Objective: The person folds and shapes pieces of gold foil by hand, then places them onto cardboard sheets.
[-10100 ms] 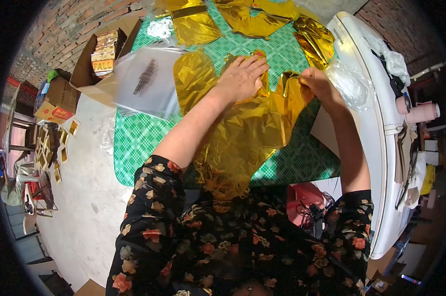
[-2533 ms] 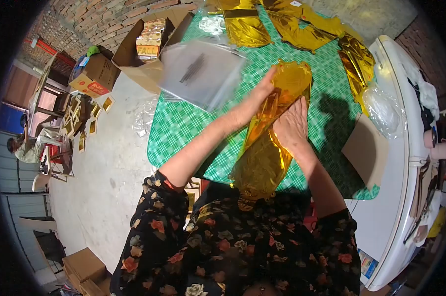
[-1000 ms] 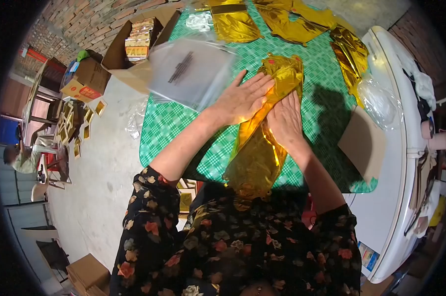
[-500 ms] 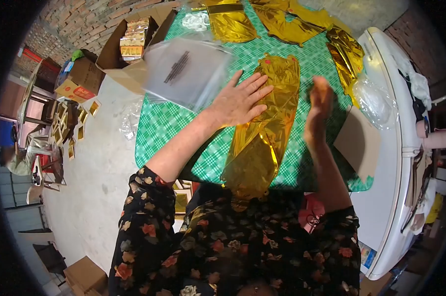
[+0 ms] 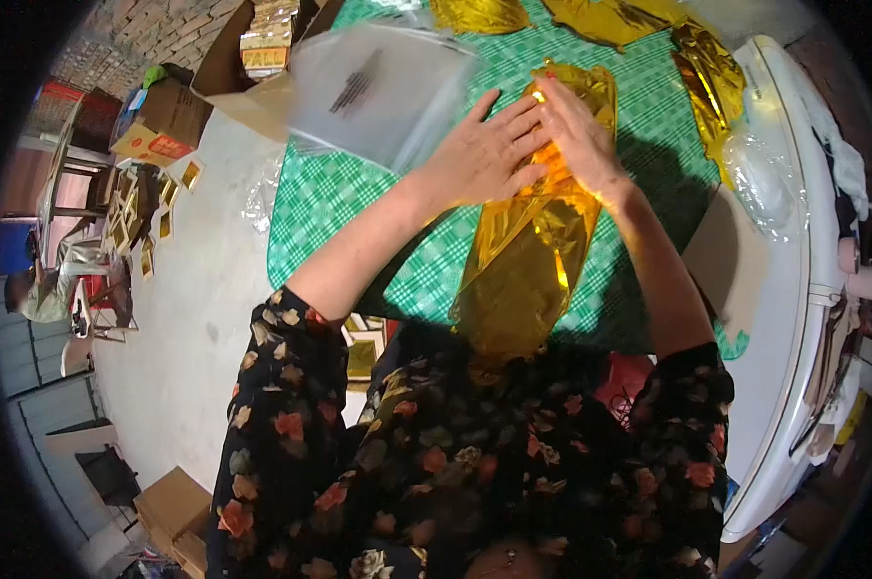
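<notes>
A flat, deflated gold foil balloon (image 5: 513, 280) lies lengthwise on the green checked tablecloth (image 5: 344, 227), its near end hanging over the table edge towards my body. My left hand (image 5: 489, 154) rests on its left side, fingers stretched out and thumb apart. Laid along the upper part of the same foil is my right hand (image 5: 583, 140), fingers extended, its fingertips close beside those of my left hand. The foil under both palms is hidden.
More gold foil pieces (image 5: 711, 87) lie along the far and right edges. Clear plastic bags (image 5: 383, 92) are stacked left, beside a cardboard box (image 5: 248, 106). A cardboard sheet (image 5: 730, 256) and crumpled clear plastic (image 5: 769, 183) lie right, near a white appliance (image 5: 788, 289). A person (image 5: 45, 299) sits far left.
My right hand has come in from the right of the foil and now lies on it. My left hand stays on the foil. The whole view has shifted slightly.
</notes>
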